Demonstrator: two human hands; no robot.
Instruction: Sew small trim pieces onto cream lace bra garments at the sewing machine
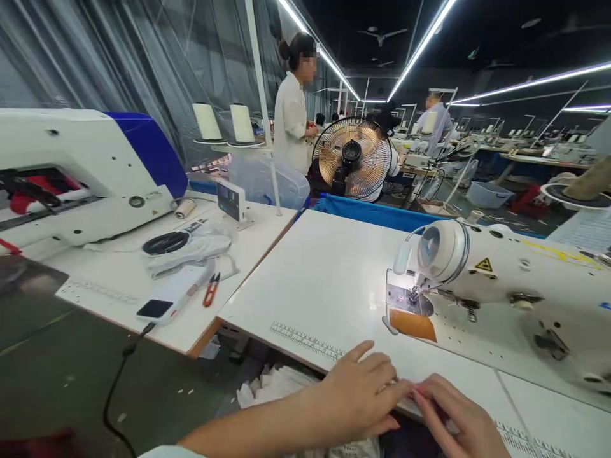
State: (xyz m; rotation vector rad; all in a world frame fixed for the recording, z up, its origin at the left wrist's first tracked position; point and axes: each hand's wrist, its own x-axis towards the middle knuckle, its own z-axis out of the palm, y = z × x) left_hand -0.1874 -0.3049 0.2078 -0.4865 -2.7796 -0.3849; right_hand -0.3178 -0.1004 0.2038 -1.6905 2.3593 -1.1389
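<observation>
The left hand hangs palm down over the near edge of the bench, its upper fingers loosely spread, while its index fingertip meets the bent fingertips of the right hand; I cannot tell whether anything thin is pinched between them. Beneath that edge, close under the left forearm, lies a bunched heap of white cloth, partly hidden by the arm. It looks light, soft and limp, so it should fold and crease easily rather than break; a flat pinch on a free edge would probably suit it better than a grab at the middle, where layers may come up together. How many pieces the heap has cannot be counted. Ahead to the right stands 1 white sewing machine with its needle area lit; at far left is 1 blue-and-white machine. The adjoining left bench carries 1 pair of orange snips, 1 white device with a cable plugged in, 1 small display and 1 spool on its side. Above it are 2 thread cones; beyond stand 1 fan and 2 people.
</observation>
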